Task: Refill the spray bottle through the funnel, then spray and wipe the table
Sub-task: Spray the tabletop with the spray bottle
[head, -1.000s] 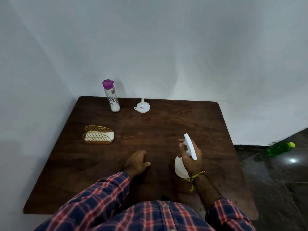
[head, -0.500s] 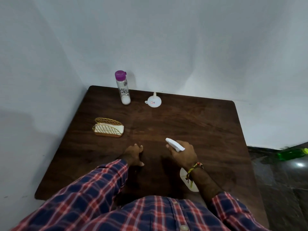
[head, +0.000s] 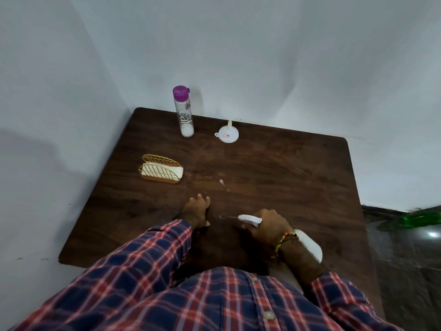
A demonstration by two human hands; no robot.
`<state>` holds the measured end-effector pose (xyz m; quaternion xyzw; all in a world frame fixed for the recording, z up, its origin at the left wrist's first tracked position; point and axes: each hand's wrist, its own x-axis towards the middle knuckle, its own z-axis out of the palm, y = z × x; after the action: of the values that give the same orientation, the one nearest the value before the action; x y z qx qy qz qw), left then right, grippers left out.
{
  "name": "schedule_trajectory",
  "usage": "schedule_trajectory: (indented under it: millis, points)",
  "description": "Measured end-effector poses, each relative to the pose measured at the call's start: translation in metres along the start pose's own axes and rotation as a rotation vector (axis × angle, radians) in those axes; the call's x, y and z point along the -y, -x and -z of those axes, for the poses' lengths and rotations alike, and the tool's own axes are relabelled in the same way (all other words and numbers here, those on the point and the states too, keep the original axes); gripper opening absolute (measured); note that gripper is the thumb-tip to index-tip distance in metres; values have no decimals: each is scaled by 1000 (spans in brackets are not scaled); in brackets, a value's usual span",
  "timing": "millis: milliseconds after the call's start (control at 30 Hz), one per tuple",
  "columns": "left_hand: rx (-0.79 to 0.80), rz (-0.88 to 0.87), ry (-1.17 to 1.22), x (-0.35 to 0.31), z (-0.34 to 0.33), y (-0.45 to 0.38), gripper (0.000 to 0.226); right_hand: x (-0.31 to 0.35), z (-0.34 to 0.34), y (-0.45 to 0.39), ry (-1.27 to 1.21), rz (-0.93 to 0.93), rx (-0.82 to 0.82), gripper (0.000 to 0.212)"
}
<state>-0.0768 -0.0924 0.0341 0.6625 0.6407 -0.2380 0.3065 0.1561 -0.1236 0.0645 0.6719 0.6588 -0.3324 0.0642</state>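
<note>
Plainly, the dark wood-grain table [head: 274,168] fills the corner; the right hand [head: 268,226] curls round the white plastic spray bottle [head: 309,244] (tipped almost flat, nozzle toward the left hand [head: 196,210], which rests with fingers loosely spread on the wood); farther back stand a clear cylindrical bottle [head: 185,113] with a purple cap, a gold wire napkin holder [head: 161,172], and a white funnel [head: 228,134], spout up; small pale droplets [head: 222,182] dot the middle.
</note>
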Motion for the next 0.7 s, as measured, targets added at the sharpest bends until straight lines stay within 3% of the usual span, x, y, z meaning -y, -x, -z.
schedule_trajectory:
  millis: [133,267,367,433,533,600,633,700]
  points:
    - [16,14,0,-5,1,2,93,-12,8,9,-92,-40,-208,40]
    - [-34,53,60,-15,-7,2,92,-19,26,13,-341,-277,-434,40]
    - [-103,76,130,-28,-12,4,87,-27,31,16,-379,-322,-523,39]
    - [-128,38,158,-38,-17,6,83,-35,33,18,-340,-312,-496,37]
    - [-162,19,189,-47,-22,9,84,-46,30,25,-182,-201,-275,44]
    - [-142,33,210,-47,-24,9,84,-50,25,33,-37,-61,-150,23]
    - [-128,40,218,-47,-24,9,83,-52,21,36,-29,-42,-132,17]
    - [-107,49,229,-46,-24,9,83,-55,15,41,-35,-87,-165,29]
